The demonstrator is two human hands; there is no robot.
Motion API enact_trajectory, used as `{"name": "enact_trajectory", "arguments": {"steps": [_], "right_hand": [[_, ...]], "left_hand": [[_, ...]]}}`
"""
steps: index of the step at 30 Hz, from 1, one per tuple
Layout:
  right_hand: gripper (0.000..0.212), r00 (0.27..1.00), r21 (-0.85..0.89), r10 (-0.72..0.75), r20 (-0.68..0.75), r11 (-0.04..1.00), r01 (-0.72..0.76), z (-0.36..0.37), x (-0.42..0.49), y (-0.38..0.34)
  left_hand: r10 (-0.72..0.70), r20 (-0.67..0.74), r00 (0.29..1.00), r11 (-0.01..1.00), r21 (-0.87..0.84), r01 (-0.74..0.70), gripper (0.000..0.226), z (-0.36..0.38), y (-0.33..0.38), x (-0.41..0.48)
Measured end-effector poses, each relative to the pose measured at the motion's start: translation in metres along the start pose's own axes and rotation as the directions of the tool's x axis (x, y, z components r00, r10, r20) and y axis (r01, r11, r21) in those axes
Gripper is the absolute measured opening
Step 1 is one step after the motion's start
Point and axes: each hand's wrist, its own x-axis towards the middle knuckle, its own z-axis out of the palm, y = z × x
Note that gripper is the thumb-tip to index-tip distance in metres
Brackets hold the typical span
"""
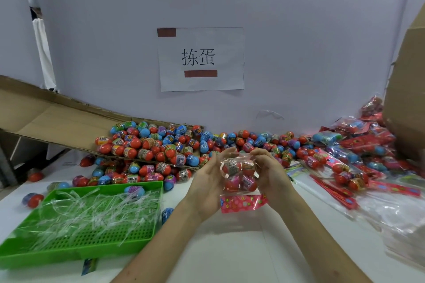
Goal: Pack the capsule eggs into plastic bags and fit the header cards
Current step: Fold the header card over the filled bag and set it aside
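1. Bag (239, 174): clear plastic, holding four capsule eggs (231, 167); held up at centre over the white table (230, 248).
2. Right hand (271, 174): fingers curled, pinching the bag's top edge.
3. Left hand (207, 181): fingers fairly straight, pressed against the bag's left side.
4. Header card (241, 203): pink-red with a flower print, just below the bag. Whether it is joined to the bag cannot be told.
5. Loose eggs (161, 145): red, blue and purple, heaped on a flattened cardboard box (46, 119) and on the table. Label print too small to read.
6. Sign (201, 58): white sheet on the wall, reads "拣蛋", with two brown-red bars.
7. Green tray (76, 254): at left, holding clear plastic strips (92, 211) and a single egg (134, 190).
8. Finished packs (356, 145): piled at right, near a stack of empty bags (395, 220).
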Motion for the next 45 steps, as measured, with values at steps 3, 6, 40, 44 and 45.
{"name": "enact_trajectory", "arguments": {"steps": [3,6,40,44,45], "right_hand": [[0.033,0.999,-0.016,-0.006,-0.032,1.000,0.005,-0.001,-0.001,-0.001],[0.029,0.999,-0.023,-0.029,-0.029,0.999,0.028,-0.001,-0.004,-0.003],[0.051,0.952,-0.159,-0.156,0.264,0.966,0.203,0.003,-0.010,-0.017],[0.042,0.952,-0.113,-0.104,0.288,0.983,0.141,0.002,-0.012,-0.021],[0.041,0.953,-0.102,-0.091,0.291,0.987,0.125,0.002,-0.012,-0.021]], "left_hand": [[-0.014,0.021,1.000,0.998,0.055,0.013,0.043,0.001,-0.003,-0.001],[0.019,0.035,0.999,0.980,0.197,-0.025,0.041,0.002,-0.007,0.000],[0.000,0.110,0.994,0.991,-0.130,0.014,0.031,0.002,0.015,-0.010],[-0.089,0.056,0.994,0.978,-0.183,0.097,0.035,0.006,0.017,-0.009],[-0.106,0.048,0.993,0.973,-0.200,0.114,0.043,0.008,0.019,-0.010]]}}
